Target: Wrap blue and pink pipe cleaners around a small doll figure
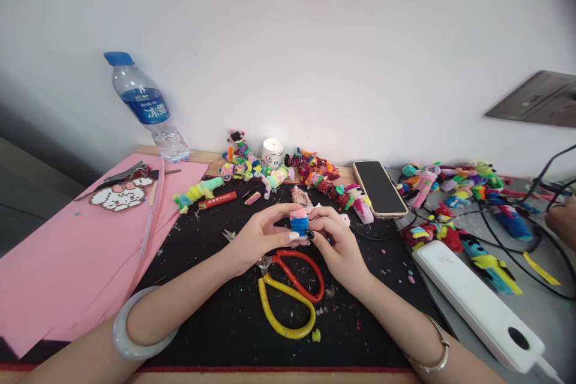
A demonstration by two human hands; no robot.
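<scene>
Between my two hands is a small roll of coiled fuzzy pipe cleaner (299,225), pink on top and blue below. My left hand (258,239) grips it from the left, thumb in front and fingers behind. From the other side, my right hand (335,246) pinches its right edge with thumb and fingertips. Below the hands, scissors (288,336) with one red and one yellow handle lie on the black mat (207,324), their blades partly hidden under my left hand. Behind the roll sits a crumpled pinkish-brown piece (300,197).
Pipe-cleaner figures (321,180) line the back, with more (490,264) at right among black cables. A phone (380,189), a white device (481,306), a paper cup (272,153), a red stick (218,200), a water bottle (146,105) and pink paper (81,264) surround the mat. Another person's hand (562,222) shows at far right.
</scene>
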